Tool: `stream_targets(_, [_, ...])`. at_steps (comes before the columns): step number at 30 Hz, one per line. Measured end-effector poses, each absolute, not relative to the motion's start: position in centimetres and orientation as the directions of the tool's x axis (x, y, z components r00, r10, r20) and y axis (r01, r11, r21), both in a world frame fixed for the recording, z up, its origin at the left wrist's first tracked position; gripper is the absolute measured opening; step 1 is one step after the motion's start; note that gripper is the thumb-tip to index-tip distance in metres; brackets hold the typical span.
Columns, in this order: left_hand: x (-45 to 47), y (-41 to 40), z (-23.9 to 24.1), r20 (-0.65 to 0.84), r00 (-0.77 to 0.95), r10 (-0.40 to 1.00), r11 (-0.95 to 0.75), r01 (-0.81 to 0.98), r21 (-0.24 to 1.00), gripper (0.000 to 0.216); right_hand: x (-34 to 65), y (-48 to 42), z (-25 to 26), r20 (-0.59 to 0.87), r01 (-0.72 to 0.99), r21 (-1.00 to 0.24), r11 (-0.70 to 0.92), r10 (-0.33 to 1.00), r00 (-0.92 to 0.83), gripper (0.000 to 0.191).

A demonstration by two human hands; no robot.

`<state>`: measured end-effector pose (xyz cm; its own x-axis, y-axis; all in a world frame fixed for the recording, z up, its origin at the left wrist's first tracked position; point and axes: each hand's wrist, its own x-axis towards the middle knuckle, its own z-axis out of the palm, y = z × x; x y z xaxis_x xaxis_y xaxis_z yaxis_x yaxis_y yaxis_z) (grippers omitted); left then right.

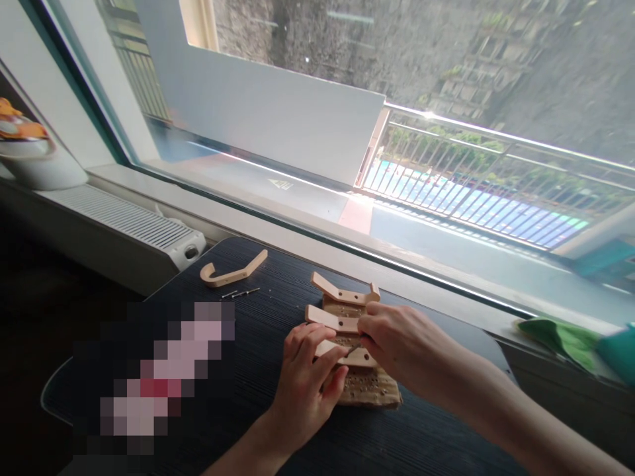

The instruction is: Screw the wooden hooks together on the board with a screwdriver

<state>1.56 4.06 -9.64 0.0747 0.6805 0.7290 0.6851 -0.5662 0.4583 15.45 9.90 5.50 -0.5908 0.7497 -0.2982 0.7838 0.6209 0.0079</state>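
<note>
A rough wooden board [374,396] dotted with small holes lies on the dark table, carrying three pale wooden hooks: a far hook [347,295], a middle hook [342,323] and a near hook [364,357]. My left hand [310,370] curls its fingers around the left end of the near hook, partly covering it. My right hand [389,334] is closed around a thin-shafted tool that looks like a screwdriver [353,349]. Its handle is hidden in my fist. The shaft slants down toward my left fingertips at the near hook, where its tip is hard to make out.
Another loose wooden hook [233,279] lies on the table's far left, beside several screws [243,293]. A blurred-out patch [163,370] covers the left tabletop. A window ledge [278,225] runs behind; a radiator [124,215] stands left, and a green cloth-like item [563,340] lies right.
</note>
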Motion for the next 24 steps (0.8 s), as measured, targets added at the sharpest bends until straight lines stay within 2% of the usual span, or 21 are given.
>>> stream_targets(8, [1.6,3.9,-9.6,0.746,0.053,0.664,-0.549,0.712,0.437,0.025,15.0,9.2,6.6,-0.344,0.781,0.048,0.623,0.744,-0.572,0.021])
stream_targets(15, [1.5,3.8,-9.7,0.728,0.044,0.685,-0.553,0.682,0.479,0.023,14.2,9.4,7.3,-0.373,0.728,0.107,0.677,0.706,-0.602,0.021])
stream_targets(24, [1.3,3.6,-10.1,0.738,0.044,0.673,-0.597,0.621,0.508,0.037,14.6,9.2,7.6,-0.378,0.711,0.158,0.685,0.707,-0.597,0.016])
